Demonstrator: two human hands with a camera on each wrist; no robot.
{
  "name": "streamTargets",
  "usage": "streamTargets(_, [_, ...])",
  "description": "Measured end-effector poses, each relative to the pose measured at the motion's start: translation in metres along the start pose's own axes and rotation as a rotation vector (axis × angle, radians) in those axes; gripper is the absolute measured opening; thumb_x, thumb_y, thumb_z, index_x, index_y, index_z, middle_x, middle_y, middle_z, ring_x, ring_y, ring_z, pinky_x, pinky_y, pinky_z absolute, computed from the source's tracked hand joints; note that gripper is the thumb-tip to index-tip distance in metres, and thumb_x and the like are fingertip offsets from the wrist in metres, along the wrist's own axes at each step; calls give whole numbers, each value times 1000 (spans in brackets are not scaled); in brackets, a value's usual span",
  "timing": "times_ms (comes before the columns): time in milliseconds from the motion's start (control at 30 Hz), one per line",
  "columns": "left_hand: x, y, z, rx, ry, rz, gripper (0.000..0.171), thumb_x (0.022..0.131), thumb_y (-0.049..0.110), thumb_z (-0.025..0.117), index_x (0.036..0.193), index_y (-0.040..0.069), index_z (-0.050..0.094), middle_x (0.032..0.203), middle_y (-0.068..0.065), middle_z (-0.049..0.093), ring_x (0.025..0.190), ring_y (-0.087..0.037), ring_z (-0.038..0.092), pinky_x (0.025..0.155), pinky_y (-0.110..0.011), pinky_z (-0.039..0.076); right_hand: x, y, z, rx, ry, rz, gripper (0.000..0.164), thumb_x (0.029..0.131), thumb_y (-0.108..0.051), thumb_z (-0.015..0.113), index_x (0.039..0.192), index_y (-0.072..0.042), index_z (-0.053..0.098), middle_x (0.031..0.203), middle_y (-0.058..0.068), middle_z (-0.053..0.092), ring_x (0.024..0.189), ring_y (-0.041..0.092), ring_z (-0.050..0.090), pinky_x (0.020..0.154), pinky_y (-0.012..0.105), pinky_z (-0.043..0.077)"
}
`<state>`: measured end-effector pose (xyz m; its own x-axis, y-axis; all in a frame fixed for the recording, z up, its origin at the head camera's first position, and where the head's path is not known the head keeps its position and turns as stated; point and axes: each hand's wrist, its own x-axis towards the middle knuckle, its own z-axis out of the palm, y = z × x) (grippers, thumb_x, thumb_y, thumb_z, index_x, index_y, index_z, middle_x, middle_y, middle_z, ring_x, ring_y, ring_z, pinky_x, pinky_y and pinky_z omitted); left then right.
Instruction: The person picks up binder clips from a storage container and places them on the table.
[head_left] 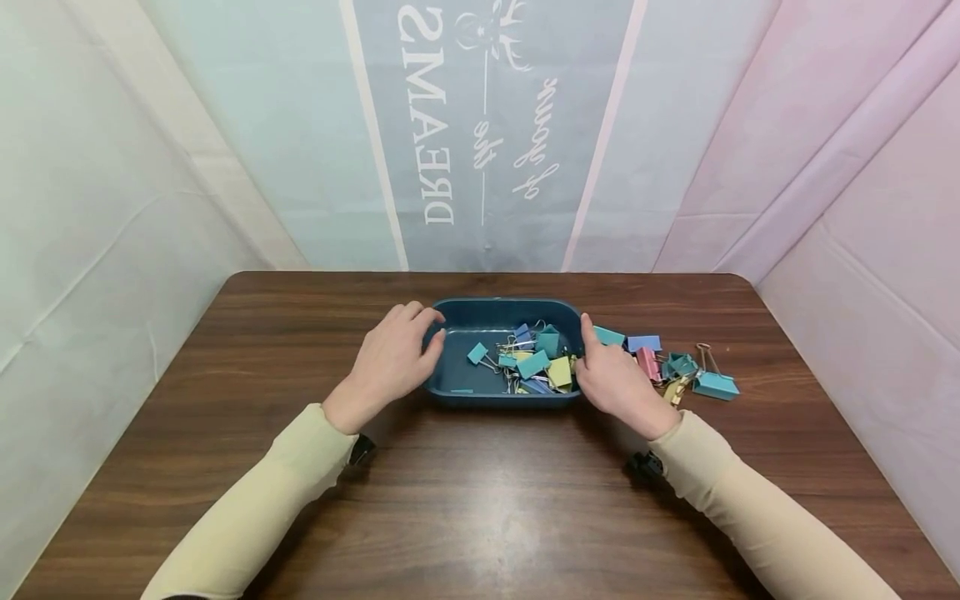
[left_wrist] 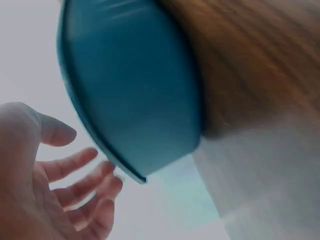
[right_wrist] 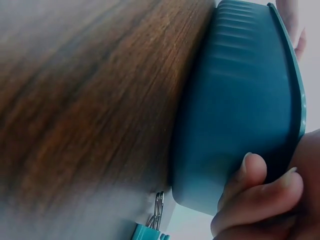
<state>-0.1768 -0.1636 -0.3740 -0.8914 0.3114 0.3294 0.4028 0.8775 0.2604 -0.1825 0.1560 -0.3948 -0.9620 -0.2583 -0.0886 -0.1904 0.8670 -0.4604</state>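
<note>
A dark teal plastic bin [head_left: 468, 398] sits on the table, with several binder clips [head_left: 533, 364] in blue, teal and yellow heaped mostly in its right half. At its right end my right hand [head_left: 617, 375] grips the rim, index finger along the edge. In the right wrist view, curled fingers [right_wrist: 260, 200] lie against the outside of the wall. My left hand [head_left: 393, 350] is at the left end, its loosely bent fingertips right at the rim. The left wrist view shows the thumb [left_wrist: 59, 132] apart from the bin wall [left_wrist: 135, 90].
More binder clips [head_left: 678, 367] in teal, pink, blue and gold lie on the table to the right of the bin, beside the right hand. The brown wooden table [head_left: 480, 500] ends at a printed cloth [head_left: 487, 167] behind, with pale cloth walls [head_left: 97, 208] on both sides.
</note>
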Motion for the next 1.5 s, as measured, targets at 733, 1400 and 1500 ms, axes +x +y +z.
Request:
streamTargets(733, [47, 8, 16, 18, -485, 336, 40, 93, 22, 68, 132, 14, 64, 125, -2, 61, 108, -16, 57, 92, -34, 51, 1, 0, -1, 6, 5, 0, 71, 101, -15, 45, 157, 3, 7, 55, 6, 50, 39, 20, 48, 40, 32, 42])
streamTargets(1400, [61, 14, 33, 103, -603, 404, 26, 91, 8, 71, 117, 11, 72, 114, -3, 64, 101, -16, 61, 90, -32, 51, 0, -3, 0, -11, 4, 21, 71, 101, -16, 47, 157, 3, 8, 56, 6, 50, 40, 21, 48, 40, 31, 41])
streamTargets(1500, [61, 13, 32, 94, -606, 409, 24, 91, 9, 72, 115, 10, 73, 112, -4, 65, 98, -16, 62, 88, -32, 52, 0, -2, 0, -18, 8, 19, 71, 101, -16, 47, 157, 3, 8, 55, 6, 49, 39, 21, 47, 39, 31, 39])
